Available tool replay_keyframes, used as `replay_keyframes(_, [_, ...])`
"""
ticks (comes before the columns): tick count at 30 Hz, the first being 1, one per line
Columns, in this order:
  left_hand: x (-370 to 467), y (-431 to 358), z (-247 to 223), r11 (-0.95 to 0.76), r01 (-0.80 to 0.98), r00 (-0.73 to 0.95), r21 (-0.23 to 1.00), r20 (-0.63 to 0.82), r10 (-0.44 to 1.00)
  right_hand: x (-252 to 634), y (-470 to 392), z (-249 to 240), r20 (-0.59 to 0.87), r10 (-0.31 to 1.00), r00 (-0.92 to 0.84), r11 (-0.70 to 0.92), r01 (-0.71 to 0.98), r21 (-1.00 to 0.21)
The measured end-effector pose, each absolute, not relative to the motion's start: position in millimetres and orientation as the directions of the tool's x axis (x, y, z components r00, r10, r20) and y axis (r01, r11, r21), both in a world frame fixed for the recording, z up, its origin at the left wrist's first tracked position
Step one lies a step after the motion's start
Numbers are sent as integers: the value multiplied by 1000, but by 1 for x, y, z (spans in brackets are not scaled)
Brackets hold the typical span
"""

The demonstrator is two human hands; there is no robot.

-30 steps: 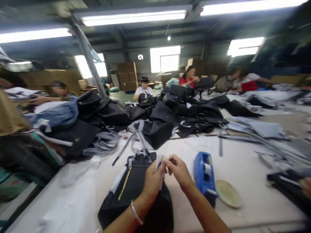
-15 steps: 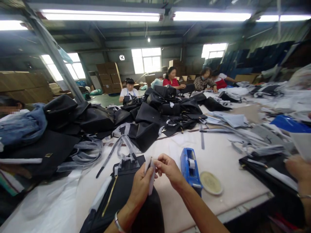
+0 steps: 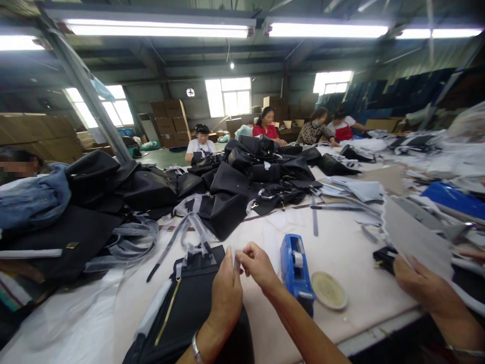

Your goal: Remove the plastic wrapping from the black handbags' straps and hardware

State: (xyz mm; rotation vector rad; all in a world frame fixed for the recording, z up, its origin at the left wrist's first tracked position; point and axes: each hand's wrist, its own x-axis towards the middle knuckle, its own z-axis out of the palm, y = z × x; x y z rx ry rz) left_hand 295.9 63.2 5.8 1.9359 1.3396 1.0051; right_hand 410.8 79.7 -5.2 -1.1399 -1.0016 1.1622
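My left hand (image 3: 226, 290) is closed around a small, thin whitish piece (image 3: 234, 257), maybe paper or film, held upright. With thumb and fingers pinched, my right hand (image 3: 260, 264) grips the right edge of that same piece. Both hands are above a black bag (image 3: 185, 303) with a gold zipper, lying on the table. Clear wrapping covers the bag's straps near its top. Just right of my right hand stands a blue tape dispenser (image 3: 296, 278). Beside it lies a round, shallow dish (image 3: 329, 290) with a yellowish middle.
Black bags (image 3: 235, 187) are heaped across the back of the table (image 3: 273, 318). Plastic-wrapped straps (image 3: 132, 242) lie at left. At right, a co-worker's hand (image 3: 426, 283) holds a pale sheet (image 3: 415, 235) close to the table edge. Several people sit farther back.
My left hand has turned so its back faces me more, hiding more of the whitish piece. At right, the co-worker's hand and pale sheet have moved left into fuller view.
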Motion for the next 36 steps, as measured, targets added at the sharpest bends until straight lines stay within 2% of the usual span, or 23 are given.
replay_keyframes(3, [302, 65, 0, -401, 724, 265, 561, 311, 913, 407, 81, -7, -71, 975, 211, -32, -183, -983])
replay_keyframes(6, [304, 64, -1, -450, 813, 323, 369, 358, 876, 408, 77, -4, -89, 975, 203, -30, -277, -960])
replay_keyframes(9, [302, 64, -2, -476, 834, 359, 278, 382, 852, 410, 69, 0, -12, 991, 130, 27, -294, -955])
replay_keyframes(13, [300, 63, -8, -490, 834, 391, 252, 356, 849, 412, 63, -3, 64, 994, 93, 82, -198, -977])
replay_keyframes(16, [299, 61, -8, -483, 804, 381, 346, 323, 866, 416, 64, -11, 81, 989, 127, 99, -143, -985])
replay_keyframes(18, [295, 60, -3, -474, 683, 395, 556, 264, 880, 421, 66, -16, 80, 989, 126, 98, -148, -984])
replay_keyframes(20, [288, 61, 5, -332, 450, 402, 829, 144, 904, 423, 67, -21, 66, 990, 126, 88, -179, -980])
replay_keyframes(22, [283, 62, 12, -78, 210, 429, 975, -20, 903, 421, 64, -24, 62, 987, 147, 88, -178, -980])
replay_keyframes(23, [280, 62, 14, 29, 136, 433, 990, -85, 898, 418, 61, -24, 75, 984, 162, 99, -145, -985])
replay_keyframes(25, [277, 63, 14, 132, 76, 432, 988, -152, 889, 413, 55, -23, 118, 977, 180, 124, -22, -992])
replay_keyframes(28, [273, 64, 7, 165, 104, 403, 981, -193, 895, 419, 42, -14, 180, 969, 170, 138, 231, -963])
replay_keyframes(30, [269, 65, 3, 167, 136, 396, 977, -208, 894, 437, 27, -8, 226, 940, 256, 99, 430, -898])
replay_keyframes(33, [267, 64, 2, 159, 152, 387, 975, -207, 898, 481, -3, -8, 307, 778, 548, -150, 636, -757])
replay_keyframes(34, [267, 64, 4, 160, 152, 391, 975, -208, 896, 496, -12, -12, 307, 726, 616, -246, 649, -720])
replay_keyframes(36, [271, 63, 6, 164, 150, 408, 975, -212, 888, 520, -26, -23, 237, 711, 662, -368, 637, -677])
